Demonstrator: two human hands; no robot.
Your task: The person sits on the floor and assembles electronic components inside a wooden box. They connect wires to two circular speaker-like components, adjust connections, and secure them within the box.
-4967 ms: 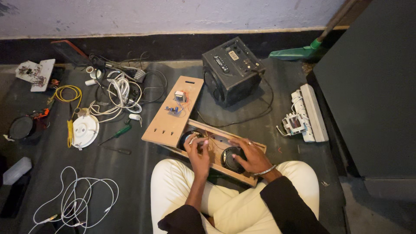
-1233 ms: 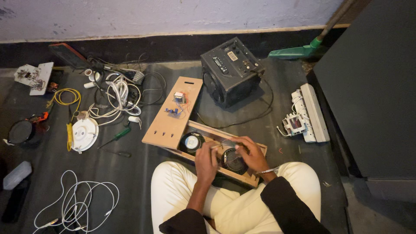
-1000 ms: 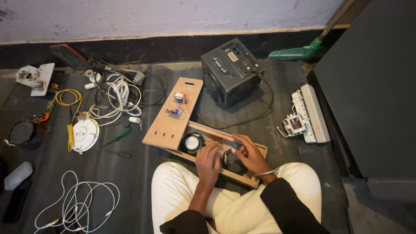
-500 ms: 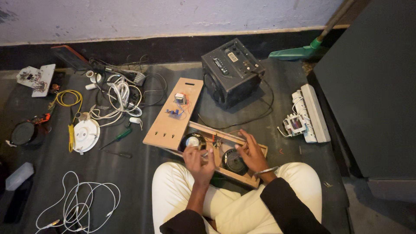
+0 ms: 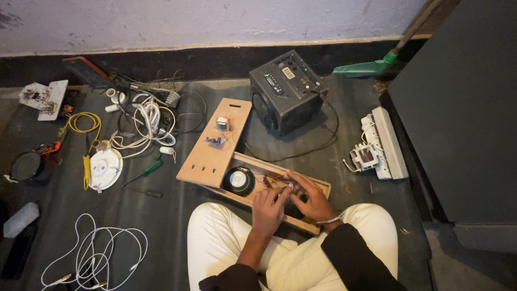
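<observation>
Over at the floor's left edge there's a white round fixture, with a green screwdriver just beside it. Middle: open wooden speaker box, round speaker inside. Left hand and right hand curl together pinching small wires inside it. Black radio behind, white power strip right.

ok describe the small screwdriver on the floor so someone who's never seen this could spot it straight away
Start at the open wooden speaker box in front of the seated person, then look left past its flat wooden back panel to the dark floor. The green-handled screwdriver lies there at a slant, just right of the round white plastic disc. Its bright green handle sets it apart from the dark tool just below it.
</observation>
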